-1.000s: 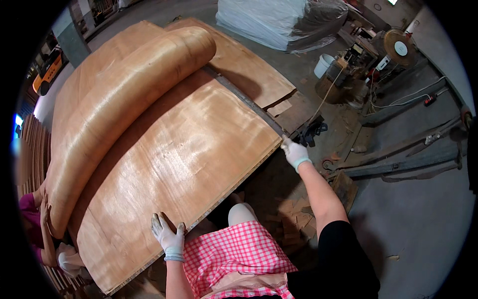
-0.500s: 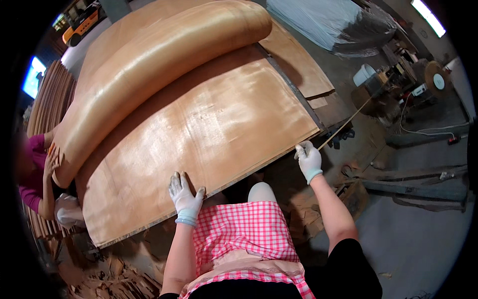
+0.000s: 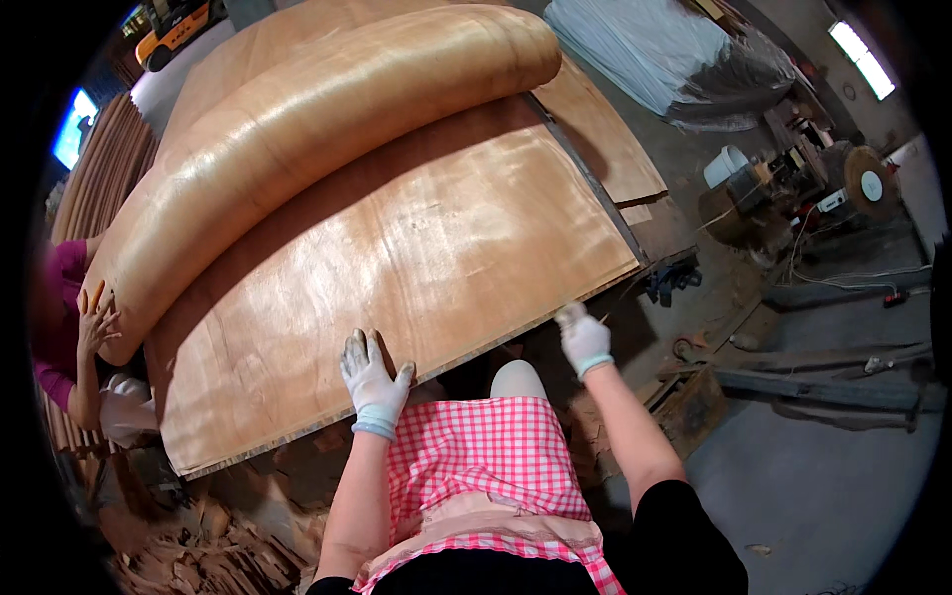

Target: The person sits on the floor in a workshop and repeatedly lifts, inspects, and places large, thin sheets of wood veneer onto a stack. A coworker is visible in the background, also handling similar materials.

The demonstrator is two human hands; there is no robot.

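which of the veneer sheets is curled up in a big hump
The top sheet at the far side, arched over the stack; the sheet under both gloved hands lies flat.

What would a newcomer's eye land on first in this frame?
The big veneer sheet fills the middle, with another sheet folded over into a long glossy roll across its far side. At the near edge, the gloved left hand lies flat on the sheet and the gloved right hand is at its edge. At the far left, a co-worker's hand rests on the roll's end.
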